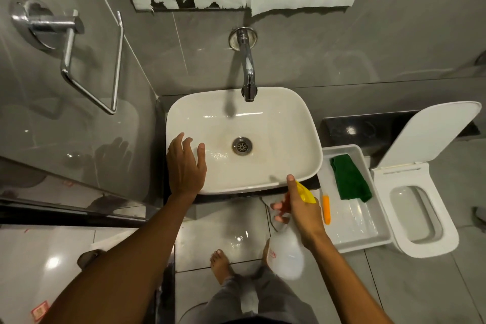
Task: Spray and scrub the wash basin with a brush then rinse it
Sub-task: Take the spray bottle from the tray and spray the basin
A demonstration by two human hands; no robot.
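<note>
Right hand [302,208] clenched round spray bottle [286,252], nozzle near basin [302,123] rim; left hand [185,166] spread, released, on rim. Risk: spray hits floor.

My wash basin [289,139] is creamy white, with a faint brownish stain ringing its silver drain [242,146]. The tap [248,71] at twelve o'clock is shiny chrome. At four o'clock, in my right hand [302,208], the spray bottle [286,255] is cloudy white with red lettering and a yellow head. The tray [368,239] at three o'clock is white, holding a dark green cloth [351,179] and an orange brush handle [326,209]. The walls [342,47] are grey tile.
</note>
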